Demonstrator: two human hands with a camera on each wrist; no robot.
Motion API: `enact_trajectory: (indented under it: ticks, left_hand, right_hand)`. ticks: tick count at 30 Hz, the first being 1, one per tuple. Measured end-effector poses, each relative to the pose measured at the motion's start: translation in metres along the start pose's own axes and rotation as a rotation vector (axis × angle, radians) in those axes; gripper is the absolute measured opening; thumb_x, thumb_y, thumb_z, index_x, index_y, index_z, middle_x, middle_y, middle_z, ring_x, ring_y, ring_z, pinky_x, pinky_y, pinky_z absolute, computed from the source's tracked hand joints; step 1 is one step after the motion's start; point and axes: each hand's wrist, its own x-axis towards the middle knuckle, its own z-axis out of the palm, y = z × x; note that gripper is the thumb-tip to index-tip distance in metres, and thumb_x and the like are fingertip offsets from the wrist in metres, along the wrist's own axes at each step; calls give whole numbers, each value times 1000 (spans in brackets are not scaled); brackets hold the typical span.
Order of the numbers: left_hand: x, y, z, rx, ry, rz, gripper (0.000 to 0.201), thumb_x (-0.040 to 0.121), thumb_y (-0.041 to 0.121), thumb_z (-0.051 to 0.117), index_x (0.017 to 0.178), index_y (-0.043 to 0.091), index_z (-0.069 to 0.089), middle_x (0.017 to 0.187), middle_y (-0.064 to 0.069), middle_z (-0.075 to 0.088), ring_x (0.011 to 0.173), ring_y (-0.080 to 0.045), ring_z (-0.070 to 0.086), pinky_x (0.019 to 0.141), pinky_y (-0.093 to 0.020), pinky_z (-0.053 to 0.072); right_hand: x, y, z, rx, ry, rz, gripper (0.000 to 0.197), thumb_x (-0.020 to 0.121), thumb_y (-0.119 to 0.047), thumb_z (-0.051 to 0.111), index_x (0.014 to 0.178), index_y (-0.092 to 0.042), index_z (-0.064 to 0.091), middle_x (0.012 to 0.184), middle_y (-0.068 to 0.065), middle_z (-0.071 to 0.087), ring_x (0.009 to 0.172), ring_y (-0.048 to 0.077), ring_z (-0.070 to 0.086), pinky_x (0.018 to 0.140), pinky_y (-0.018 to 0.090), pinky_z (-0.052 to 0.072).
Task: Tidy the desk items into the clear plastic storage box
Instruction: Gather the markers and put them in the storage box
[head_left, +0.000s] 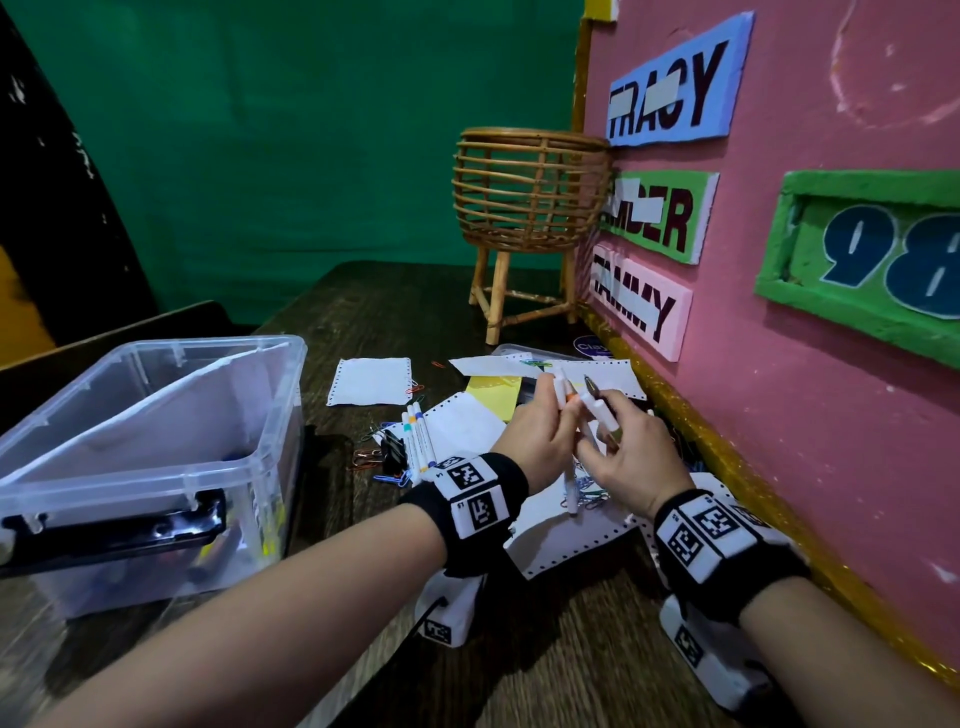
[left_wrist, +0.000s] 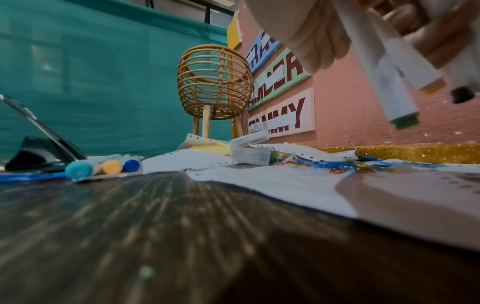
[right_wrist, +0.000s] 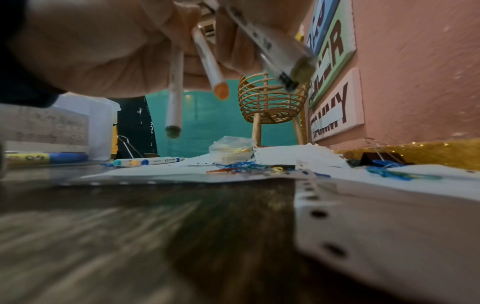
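Both hands meet above the papers at the desk's right. My left hand (head_left: 540, 431) (left_wrist: 311, 35) grips white markers (head_left: 570, 488); their green and orange ends (left_wrist: 405, 123) point down. My right hand (head_left: 623, 457) (right_wrist: 233, 47) grips another white marker (head_left: 597, 413) together with a dark pen (head_left: 591, 387) (right_wrist: 272, 47). The clear plastic storage box (head_left: 270, 415) stands open at the left with a few items at its bottom. Three more markers (head_left: 418, 436) (left_wrist: 103, 166) (right_wrist: 145, 162) lie side by side on the desk between the box and my hands.
Perforated paper sheets (head_left: 371, 382), yellow sticky notes (head_left: 493, 397), coloured paper clips (right_wrist: 241, 166) and black binder clips (head_left: 392, 449) litter the wooden desk. A small clear case (left_wrist: 249, 152) sits among the papers. A rattan basket stand (head_left: 530, 208) is at the back, a pink board (head_left: 831, 389) at the right.
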Motion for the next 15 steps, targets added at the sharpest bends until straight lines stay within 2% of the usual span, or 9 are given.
enact_trajectory:
  ticks: [1,3,5,7,9,10,11,13,15]
  left_hand:
    - [1,-1,0,-8,10,-4,15,101,25,31,94,11,32,69,1,48,64,-19,48,56,-30,34]
    - [3,-3,0,-18,46,-2,17,101,27,30,93,12,31,74,-4,54,67,-21,52,58,-31,38]
    - [5,-7,1,-36,78,9,19,101,30,29,96,12,32,95,-13,66,85,-27,62,71,-36,46]
    - [5,-9,2,-72,74,18,21,101,30,28,102,10,34,118,-10,66,109,-21,62,86,-30,47]
    - [3,-7,2,-131,47,21,19,101,29,27,101,11,34,124,-6,64,116,-16,59,91,-27,47]
    - [2,-6,1,-146,35,22,18,101,29,27,99,12,34,123,-7,65,115,-16,59,91,-28,47]
    - [1,-6,1,-140,25,18,19,101,30,27,97,13,34,119,-8,67,111,-19,61,89,-30,48]
    - [2,-8,0,-73,-9,19,24,101,34,28,91,13,33,95,-12,68,92,-29,62,77,-36,47]
    - [2,-11,-1,194,-22,47,32,99,41,25,88,12,35,78,-10,55,79,-31,53,70,-36,37]
  right_hand:
    - [0,1,0,7,-16,16,33,79,-14,62,111,-14,53,81,-6,63,65,0,56,60,10,41]
    - [0,1,-1,11,-74,58,60,76,-18,65,130,-14,41,109,0,59,91,14,60,80,27,49]
    - [-1,-1,-1,14,-140,113,75,72,-28,70,136,-17,32,116,-2,54,101,19,58,89,37,50]
    - [0,-3,-1,6,-191,165,65,71,-34,72,127,-18,42,106,-4,57,96,18,59,79,31,50]
    - [2,-3,1,-32,-195,178,29,76,-27,71,98,-18,55,82,-3,60,78,19,59,59,22,42]
    - [2,-3,1,-44,-172,171,15,79,-23,68,84,-18,54,71,-2,58,68,20,57,53,21,37]
    - [2,-4,0,-45,-152,160,16,82,-20,64,72,-20,52,64,-3,54,61,19,53,49,22,34]
    - [0,-3,0,-62,-117,158,32,86,-21,59,58,-25,45,58,-5,48,56,19,47,49,26,33]
    - [1,-1,0,-132,-92,156,30,88,-24,55,60,-21,44,64,0,48,63,22,47,55,29,34]
